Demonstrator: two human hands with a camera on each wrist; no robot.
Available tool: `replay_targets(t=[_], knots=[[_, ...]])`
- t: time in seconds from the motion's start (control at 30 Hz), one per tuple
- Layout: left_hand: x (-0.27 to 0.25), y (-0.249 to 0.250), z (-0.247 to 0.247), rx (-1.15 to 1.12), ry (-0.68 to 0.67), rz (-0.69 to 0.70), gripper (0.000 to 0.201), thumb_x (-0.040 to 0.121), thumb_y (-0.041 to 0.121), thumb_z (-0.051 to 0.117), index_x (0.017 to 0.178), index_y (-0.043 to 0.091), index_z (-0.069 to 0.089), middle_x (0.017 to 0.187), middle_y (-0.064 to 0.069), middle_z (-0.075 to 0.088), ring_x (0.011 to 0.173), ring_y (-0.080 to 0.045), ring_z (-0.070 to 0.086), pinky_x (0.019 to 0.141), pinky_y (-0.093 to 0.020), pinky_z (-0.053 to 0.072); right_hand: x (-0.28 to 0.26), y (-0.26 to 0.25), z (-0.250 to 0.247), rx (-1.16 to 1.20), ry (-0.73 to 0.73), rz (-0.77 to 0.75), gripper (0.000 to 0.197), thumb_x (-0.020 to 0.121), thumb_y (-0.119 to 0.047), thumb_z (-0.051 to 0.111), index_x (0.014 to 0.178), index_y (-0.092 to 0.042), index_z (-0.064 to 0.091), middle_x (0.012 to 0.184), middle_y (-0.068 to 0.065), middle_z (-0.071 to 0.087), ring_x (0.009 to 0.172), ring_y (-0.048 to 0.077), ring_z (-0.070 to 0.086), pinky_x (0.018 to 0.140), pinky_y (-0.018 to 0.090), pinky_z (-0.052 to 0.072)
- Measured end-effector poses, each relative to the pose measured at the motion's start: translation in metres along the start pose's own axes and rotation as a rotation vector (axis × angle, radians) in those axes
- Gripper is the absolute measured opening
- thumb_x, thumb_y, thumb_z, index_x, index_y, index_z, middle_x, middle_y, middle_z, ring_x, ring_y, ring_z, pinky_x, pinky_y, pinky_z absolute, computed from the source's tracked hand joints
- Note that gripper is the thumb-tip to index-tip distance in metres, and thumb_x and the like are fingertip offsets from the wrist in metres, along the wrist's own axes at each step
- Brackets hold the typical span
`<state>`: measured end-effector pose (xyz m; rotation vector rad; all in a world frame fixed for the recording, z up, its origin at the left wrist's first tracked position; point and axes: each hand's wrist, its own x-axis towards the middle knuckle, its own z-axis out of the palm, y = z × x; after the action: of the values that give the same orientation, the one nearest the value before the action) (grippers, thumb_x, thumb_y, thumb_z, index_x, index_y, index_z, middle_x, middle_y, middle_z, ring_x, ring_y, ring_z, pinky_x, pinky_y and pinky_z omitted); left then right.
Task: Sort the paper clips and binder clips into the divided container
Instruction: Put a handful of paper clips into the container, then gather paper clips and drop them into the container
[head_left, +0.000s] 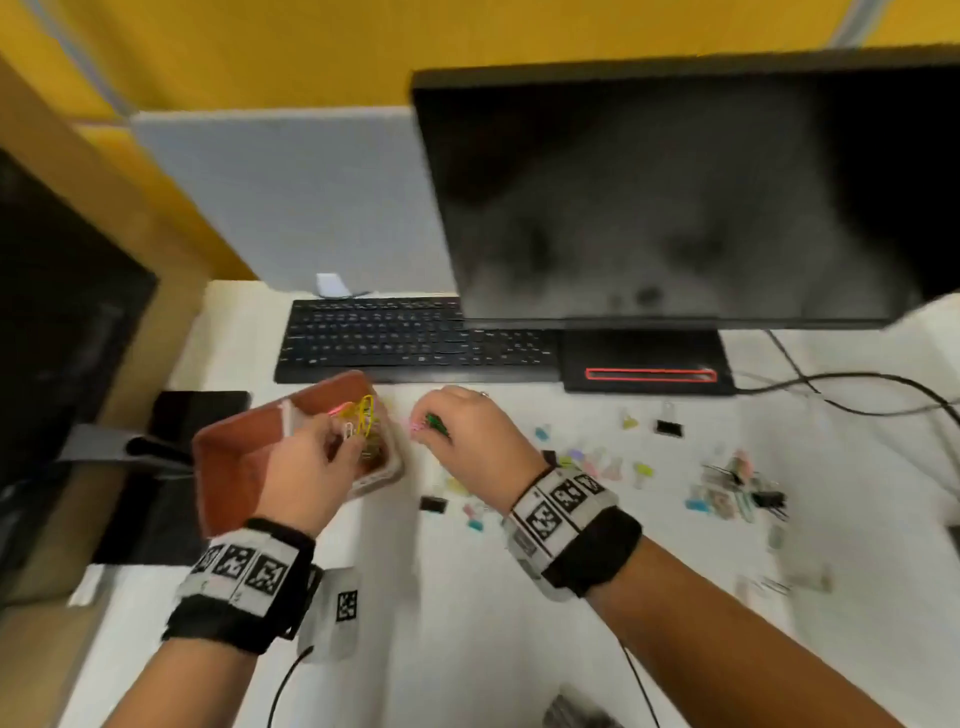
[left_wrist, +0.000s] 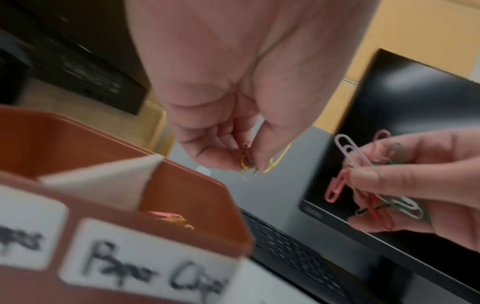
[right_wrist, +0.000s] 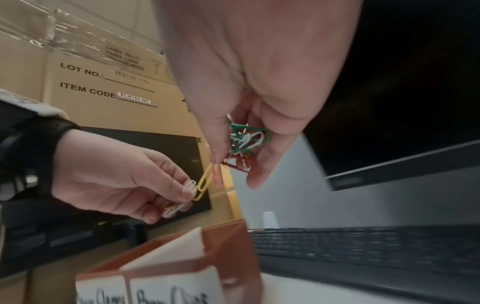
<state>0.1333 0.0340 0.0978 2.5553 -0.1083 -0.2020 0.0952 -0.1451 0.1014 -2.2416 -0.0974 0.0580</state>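
Observation:
A brown divided container (head_left: 234, 467) with a white divider (head_left: 287, 415) sits left of centre; its right compartment is labelled "Paper Clips" (left_wrist: 155, 273) and holds a few clips (left_wrist: 171, 218). My left hand (head_left: 345, 439) hovers over that compartment, pinching yellow and white paper clips (right_wrist: 197, 189). My right hand (head_left: 428, 428) is just right of the container, gripping a tangled bunch of green, white, red and pink paper clips (right_wrist: 244, 144). The two bunches nearly meet between the hands. Pastel binder clips (head_left: 608, 467) and a black binder clip (head_left: 668, 427) lie scattered on the white table.
A black keyboard (head_left: 410, 338) and a monitor (head_left: 675, 197) on its stand (head_left: 649, 364) stand behind the hands. Cables (head_left: 857, 395) run at the right. More clips are piled at the right (head_left: 737, 488). A cardboard box (right_wrist: 103, 92) stands at the left.

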Motion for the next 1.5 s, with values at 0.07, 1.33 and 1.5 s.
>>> replay_targets(t=[0.07, 1.33, 1.5], knots=[[0.013, -0.021, -0.014, 0.037, -0.039, -0.092, 0.015, 0.083, 0.025, 0.063, 0.078, 0.011, 0.061, 0.075, -0.004, 0.065, 0.077, -0.026, 0.062, 0.068, -0.026, 0.039, 0.035, -0.027, 0.033, 0.059, -0.013, 0.031, 0.014, 0.087, -0.017, 0.059, 0.100, -0.015, 0.062, 0.102, 0.008, 0.065, 0.094, 0.024, 0.058, 0.084, 0.034, 0.046], [-0.054, 0.240, 0.290, -0.055, -0.589, 0.523, 0.013, 0.079, 0.013, 0.068, 0.091, 0.017, 0.069, 0.091, 0.001, 0.059, 0.083, -0.011, 0.053, 0.083, -0.030, 0.048, -0.212, 0.273, -0.149, -0.076, 0.227, 0.636, 0.009, 0.075, -0.018, 0.070, 0.082, -0.024, 0.068, 0.087, 0.000, 0.063, 0.086, 0.018, 0.057, 0.081, 0.026, 0.040], [-0.040, 0.231, 0.264, -0.142, -0.383, 0.459, 0.010, 0.080, 0.016, 0.067, 0.089, 0.020, 0.067, 0.091, 0.006, 0.059, 0.081, -0.008, 0.053, 0.073, -0.020, 0.042, -0.222, 0.275, -0.176, 0.027, 0.382, 0.643, 0.009, 0.083, -0.014, 0.066, 0.077, -0.020, 0.063, 0.077, -0.007, 0.060, 0.072, 0.005, 0.057, 0.069, 0.013, 0.045]])
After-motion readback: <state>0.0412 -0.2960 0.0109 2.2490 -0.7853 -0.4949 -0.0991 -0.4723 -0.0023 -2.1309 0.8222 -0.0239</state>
